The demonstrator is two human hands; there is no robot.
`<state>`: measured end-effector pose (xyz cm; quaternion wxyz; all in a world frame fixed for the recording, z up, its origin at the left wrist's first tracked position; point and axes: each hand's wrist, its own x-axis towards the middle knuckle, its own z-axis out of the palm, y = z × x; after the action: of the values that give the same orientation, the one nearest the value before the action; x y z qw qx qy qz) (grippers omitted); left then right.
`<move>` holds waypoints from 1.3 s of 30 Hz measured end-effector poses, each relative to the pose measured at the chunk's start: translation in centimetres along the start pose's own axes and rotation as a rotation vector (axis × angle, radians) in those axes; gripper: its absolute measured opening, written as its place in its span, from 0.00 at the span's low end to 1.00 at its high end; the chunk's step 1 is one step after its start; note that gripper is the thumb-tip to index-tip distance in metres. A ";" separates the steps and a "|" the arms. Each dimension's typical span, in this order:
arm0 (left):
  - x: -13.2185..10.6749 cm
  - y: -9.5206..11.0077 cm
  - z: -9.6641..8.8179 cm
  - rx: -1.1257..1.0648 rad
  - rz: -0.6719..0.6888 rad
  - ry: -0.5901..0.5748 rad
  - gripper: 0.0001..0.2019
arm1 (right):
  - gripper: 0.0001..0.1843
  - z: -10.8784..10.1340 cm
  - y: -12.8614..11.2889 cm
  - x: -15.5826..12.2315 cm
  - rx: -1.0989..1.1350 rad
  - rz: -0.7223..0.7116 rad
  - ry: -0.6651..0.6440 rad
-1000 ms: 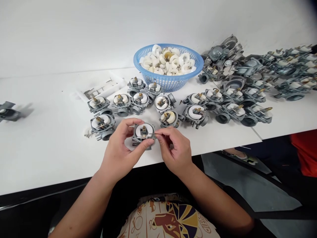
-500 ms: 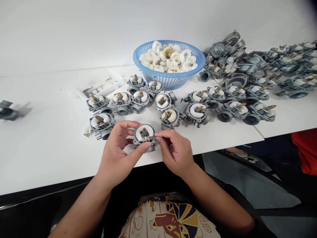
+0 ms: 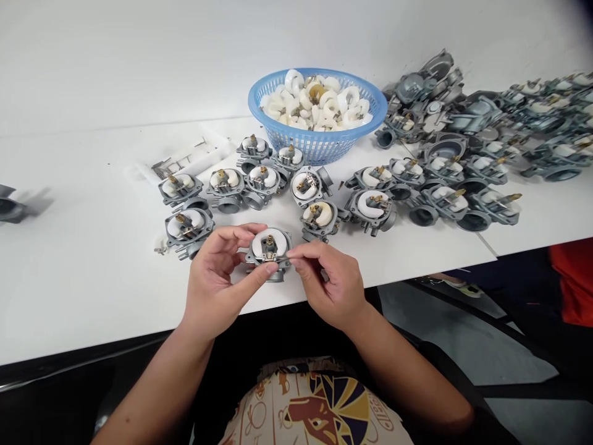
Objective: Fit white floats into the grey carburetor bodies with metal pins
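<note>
A grey metal carburetor body (image 3: 275,275) is held near the table's front edge, its open side facing up. Inside it lies a white C-shaped float (image 3: 260,245) around a brass jet (image 3: 270,240). My left hand (image 3: 222,278) grips the body from the left, thumb at the front by the float's hinge and fingers behind. My right hand (image 3: 328,281) is closed in a pinch at the body's right side, on a thin metal pin (image 3: 281,258) that reaches to the hinge. The pin's outer end is hidden by the fingertips.
A blue basket (image 3: 319,141) of white floats stands at the back. Several carburetor bodies (image 3: 188,225) surround my hands, with more piled at the right (image 3: 472,117). A white tray (image 3: 204,162) holds loose pins. Another person's red garment (image 3: 572,278) shows at the right.
The view has shifted slightly. Both hands keep their hold, and the carburetor body is tilted a little differently; the pin stays at the hinge.
</note>
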<state>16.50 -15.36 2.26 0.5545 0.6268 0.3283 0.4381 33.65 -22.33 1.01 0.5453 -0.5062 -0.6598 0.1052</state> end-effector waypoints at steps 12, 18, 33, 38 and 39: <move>-0.2 -0.3 0.0 -0.002 -0.003 0.033 0.18 | 0.06 0.2 0.0 -0.1 -0.035 0.017 0.010; -0.3 -0.3 -0.1 0.043 -0.012 0.042 0.17 | 0.06 0.3 -0.1 -0.2 -0.066 0.050 0.017; -0.4 -0.4 0.0 0.051 -0.015 0.052 0.17 | 0.04 0.5 -0.3 -0.2 -0.083 0.066 0.061; -0.5 -0.4 0.1 0.043 -0.024 0.060 0.18 | 0.05 0.4 -0.3 -0.2 -0.091 0.062 0.062; -0.5 -0.4 0.2 0.045 -0.022 0.065 0.19 | 0.05 0.4 -0.3 -0.2 -0.091 0.066 0.056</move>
<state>16.51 -15.78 1.80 0.5341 0.6208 0.3627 0.4448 33.10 -22.49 0.96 0.5364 -0.5548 -0.6311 0.0790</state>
